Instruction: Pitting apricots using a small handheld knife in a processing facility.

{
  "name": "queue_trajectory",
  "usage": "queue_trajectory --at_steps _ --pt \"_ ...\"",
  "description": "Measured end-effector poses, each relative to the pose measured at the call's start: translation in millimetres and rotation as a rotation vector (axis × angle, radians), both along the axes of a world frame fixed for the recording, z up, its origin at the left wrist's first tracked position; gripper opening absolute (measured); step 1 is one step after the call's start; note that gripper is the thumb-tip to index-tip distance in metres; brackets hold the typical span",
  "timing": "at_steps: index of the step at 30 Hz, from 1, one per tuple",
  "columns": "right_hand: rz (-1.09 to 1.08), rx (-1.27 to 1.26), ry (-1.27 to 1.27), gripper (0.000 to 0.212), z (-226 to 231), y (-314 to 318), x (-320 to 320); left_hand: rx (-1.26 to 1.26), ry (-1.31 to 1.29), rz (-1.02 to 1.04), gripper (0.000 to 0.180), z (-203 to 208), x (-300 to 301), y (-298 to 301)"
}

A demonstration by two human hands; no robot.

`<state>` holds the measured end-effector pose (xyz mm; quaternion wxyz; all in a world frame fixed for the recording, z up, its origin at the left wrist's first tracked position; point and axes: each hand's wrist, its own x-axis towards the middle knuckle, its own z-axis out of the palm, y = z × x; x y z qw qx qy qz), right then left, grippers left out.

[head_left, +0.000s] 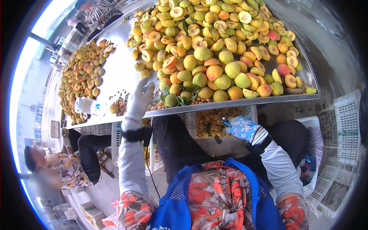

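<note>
My left hand, in a white glove, is raised over the near edge of the metal table with its fingers apart and nothing seen in them. Small peach pits lie beside it. Just beyond is a large heap of peaches, some whole, many halved with their hollows showing. My right hand, in a blue flowered glove, is closed below the table edge. A small metal-tipped tool juts from its fingers; its kind is unclear. Under that hand stands a white crate of cut peach pieces.
A second peach pile and a white plastic bottle are on the table's left. Co-workers sit at left and far left. Stacked white crates stand at right. Green leaves lie near the table's raised rim.
</note>
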<state>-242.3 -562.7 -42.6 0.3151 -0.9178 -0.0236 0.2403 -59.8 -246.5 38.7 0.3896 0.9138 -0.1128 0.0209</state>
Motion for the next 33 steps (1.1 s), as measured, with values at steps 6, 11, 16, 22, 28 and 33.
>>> queue_trajectory --at_steps 6,11,16,22,28,33 --pt "0.039 0.281 0.277 0.032 31 17 12 0.092 0.095 0.066 0.059 -37 126 -47" --pt "-0.164 0.639 0.368 0.028 34 14 10 0.008 0.153 -0.142 0.055 -16 95 -75" --pt "-0.363 1.051 0.298 0.025 40 29 18 -0.071 0.201 -0.226 0.054 7 59 -62" --pt "-0.512 1.100 -0.063 0.025 45 49 33 -0.169 0.535 -0.532 0.044 35 -23 -70" --pt "-0.608 1.280 0.222 0.031 54 54 24 -0.905 0.414 -0.542 0.061 -20 -92 -86" --pt "-0.590 1.311 -0.006 0.034 40 76 17 -0.871 0.294 -0.197 0.053 -49 -119 -102"
